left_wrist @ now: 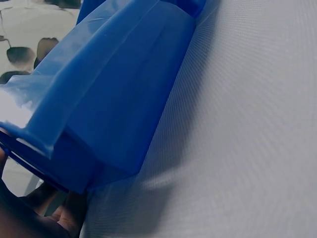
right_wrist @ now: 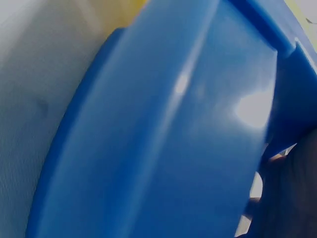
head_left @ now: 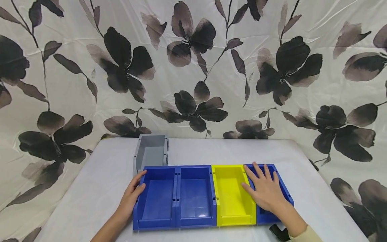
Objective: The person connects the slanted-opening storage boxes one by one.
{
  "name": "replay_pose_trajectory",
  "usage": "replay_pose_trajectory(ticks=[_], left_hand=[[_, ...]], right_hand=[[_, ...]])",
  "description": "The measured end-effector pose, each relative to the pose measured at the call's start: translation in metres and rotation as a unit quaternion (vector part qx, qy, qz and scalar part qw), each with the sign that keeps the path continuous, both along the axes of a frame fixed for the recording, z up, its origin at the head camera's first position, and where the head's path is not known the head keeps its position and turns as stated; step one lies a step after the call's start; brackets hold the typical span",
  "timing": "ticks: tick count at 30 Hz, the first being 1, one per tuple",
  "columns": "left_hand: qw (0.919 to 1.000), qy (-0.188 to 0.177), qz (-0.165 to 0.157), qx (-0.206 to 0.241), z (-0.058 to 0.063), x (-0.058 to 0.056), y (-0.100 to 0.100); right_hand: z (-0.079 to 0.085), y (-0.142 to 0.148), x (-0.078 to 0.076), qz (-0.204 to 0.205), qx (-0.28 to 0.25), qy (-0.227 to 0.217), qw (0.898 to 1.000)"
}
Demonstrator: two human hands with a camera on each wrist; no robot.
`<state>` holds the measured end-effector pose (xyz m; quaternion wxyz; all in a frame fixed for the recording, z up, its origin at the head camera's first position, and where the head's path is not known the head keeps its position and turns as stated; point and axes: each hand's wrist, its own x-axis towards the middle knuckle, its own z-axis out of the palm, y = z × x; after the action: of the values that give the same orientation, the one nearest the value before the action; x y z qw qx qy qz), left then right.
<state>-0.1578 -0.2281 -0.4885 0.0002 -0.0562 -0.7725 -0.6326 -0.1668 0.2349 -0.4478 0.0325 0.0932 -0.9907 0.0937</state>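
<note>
Open-fronted plastic bins stand side by side in a row in the head view. From the left come a blue bin (head_left: 158,201), a second blue bin (head_left: 196,201), a yellow bin (head_left: 232,195) and a right-end blue bin (head_left: 266,216). My left hand (head_left: 128,198) grips the left-end bin's outer side near its back corner, thumb at the rim. Spread over the right-end blue bin is my right hand (head_left: 266,190), its fingers extended toward the back rim and its thumb above the yellow bin. In the right wrist view a blue bin wall (right_wrist: 163,124) covers most of the fingers.
Behind the row's left end stands a grey bin (head_left: 151,151). A small black object (head_left: 279,232) lies near the right forearm, partly cut off by the frame. The white table (head_left: 90,188) meets a floral-patterned cloth (head_left: 187,67) at the back and sides.
</note>
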Motion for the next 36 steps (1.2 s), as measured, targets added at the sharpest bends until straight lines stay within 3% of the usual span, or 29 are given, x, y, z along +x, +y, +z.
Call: replay_pose_trajectory(ticks=[17,26,36], left_hand=[[1.0,0.004,-0.003,0.001,0.003,0.0,-0.002],[1.0,0.006,-0.002,0.0,0.0,0.001,0.0],[1.0,0.007,-0.002,-0.004,-0.002,0.002,-0.001]], right_hand=[[0.0,-0.004,-0.004,0.003,-0.017,0.011,1.0],[0.02,-0.009,0.003,0.021,-0.009,-0.007,1.0],[0.046,-0.01,-0.013,0.054,-0.015,-0.041,0.998]])
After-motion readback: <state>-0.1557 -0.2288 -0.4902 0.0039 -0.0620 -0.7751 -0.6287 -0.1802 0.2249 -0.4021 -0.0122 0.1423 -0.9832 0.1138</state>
